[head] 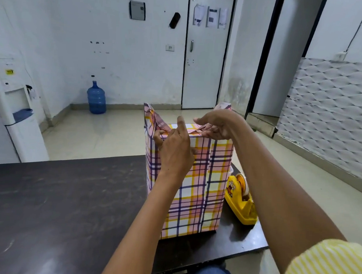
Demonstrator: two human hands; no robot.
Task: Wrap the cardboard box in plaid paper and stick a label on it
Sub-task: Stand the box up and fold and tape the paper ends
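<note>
As the cardboard box [196,190] stands on end, the left hand [175,151] pinches plaid paper [150,116] at its top-left corner, the right hand [217,124] gripping the opposite fold, nearer the tape dispenser [240,202].

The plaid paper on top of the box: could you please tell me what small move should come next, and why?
Probably press the flap under the fingers flat and crease it. The left hand and right hand both pinch the plaid paper at the top edge, its far corners stand up unfolded, and the tape dispenser waits close by.
</note>
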